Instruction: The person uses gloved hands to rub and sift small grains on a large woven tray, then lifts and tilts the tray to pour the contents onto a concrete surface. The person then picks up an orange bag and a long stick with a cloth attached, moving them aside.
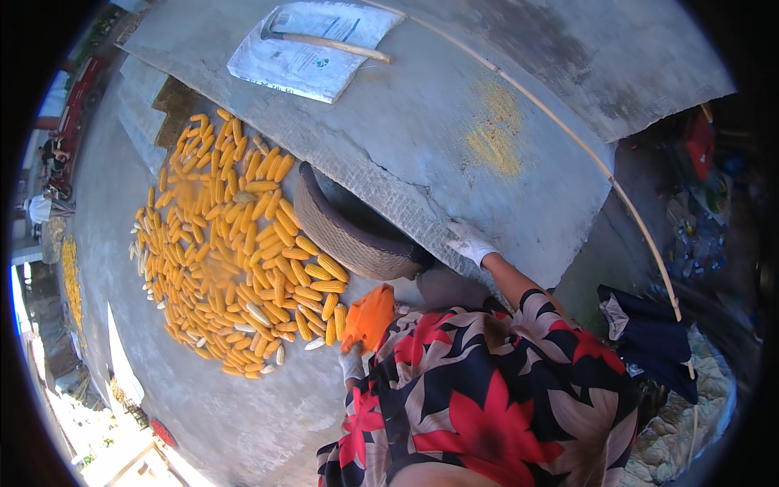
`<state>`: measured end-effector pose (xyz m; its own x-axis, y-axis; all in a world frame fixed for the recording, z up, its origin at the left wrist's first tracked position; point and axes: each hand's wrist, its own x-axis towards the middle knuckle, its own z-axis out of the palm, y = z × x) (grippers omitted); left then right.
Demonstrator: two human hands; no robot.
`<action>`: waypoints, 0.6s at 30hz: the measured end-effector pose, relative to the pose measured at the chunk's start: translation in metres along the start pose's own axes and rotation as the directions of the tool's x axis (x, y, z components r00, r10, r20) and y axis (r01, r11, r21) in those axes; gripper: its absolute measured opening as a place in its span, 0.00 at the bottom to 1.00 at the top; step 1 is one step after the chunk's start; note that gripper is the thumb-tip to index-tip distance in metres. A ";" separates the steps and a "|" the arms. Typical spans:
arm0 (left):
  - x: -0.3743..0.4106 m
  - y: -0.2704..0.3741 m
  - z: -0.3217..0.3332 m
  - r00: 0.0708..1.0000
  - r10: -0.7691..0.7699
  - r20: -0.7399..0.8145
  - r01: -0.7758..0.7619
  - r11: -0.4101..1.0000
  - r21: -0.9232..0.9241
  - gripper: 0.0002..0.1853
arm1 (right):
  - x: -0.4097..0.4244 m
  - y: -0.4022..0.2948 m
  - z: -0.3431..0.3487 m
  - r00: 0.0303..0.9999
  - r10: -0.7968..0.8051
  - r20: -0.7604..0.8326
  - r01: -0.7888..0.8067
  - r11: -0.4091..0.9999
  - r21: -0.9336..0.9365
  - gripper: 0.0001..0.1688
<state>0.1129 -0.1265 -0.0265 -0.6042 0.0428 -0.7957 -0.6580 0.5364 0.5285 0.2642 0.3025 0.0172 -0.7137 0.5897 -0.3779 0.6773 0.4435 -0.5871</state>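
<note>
My right hand (468, 241), in a whitish glove, lies spread on the rough edge of the concrete ledge (395, 176). Low beside my body, my left hand (352, 364), gloved too, is at the lower end of an orange cloth (368, 316); its fingers are partly hidden, so its hold cannot be made out. Between ledge and corn sits a woven basket (353, 237) with a dark rim, tilted, its inside in shadow. A wide heap of yellow corn cobs (243, 243) covers the ground left of it, with several pale cobs at its border.
On the ledge, a wooden-handled sickle (335, 44) rests on a white printed sack (292, 67), and yellow grain bits (496, 137) are scattered. A long thin pole (548, 112) arches across; dark cloth (651, 341) hangs at its lower end. A person (42, 208) is at far left.
</note>
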 end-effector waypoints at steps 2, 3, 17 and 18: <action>-0.002 0.007 0.005 0.998 0.062 0.021 -0.060 0.995 -0.079 0.18 | 0.003 0.003 -0.002 1.000 -0.009 0.003 0.009 1.000 0.027 0.29; -0.003 0.010 0.007 0.994 0.104 0.026 -0.103 0.994 -0.046 0.18 | 0.004 0.004 -0.003 1.000 -0.016 -0.001 0.016 0.998 0.055 0.28; -0.004 0.021 0.010 0.993 0.089 -0.083 -0.093 0.994 -0.049 0.19 | 0.040 0.030 0.002 0.991 0.107 0.086 -0.120 0.979 0.164 0.20; -0.004 0.021 0.012 0.989 0.118 -0.089 -0.123 0.991 -0.045 0.17 | 0.041 0.032 0.003 0.991 0.106 0.076 -0.118 0.978 0.170 0.20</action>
<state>0.1067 -0.1051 -0.0153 -0.7154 0.0309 -0.6980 -0.5984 0.4888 0.6349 0.2564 0.3383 -0.0195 -0.6493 0.5803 -0.4917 0.7164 0.2494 -0.6516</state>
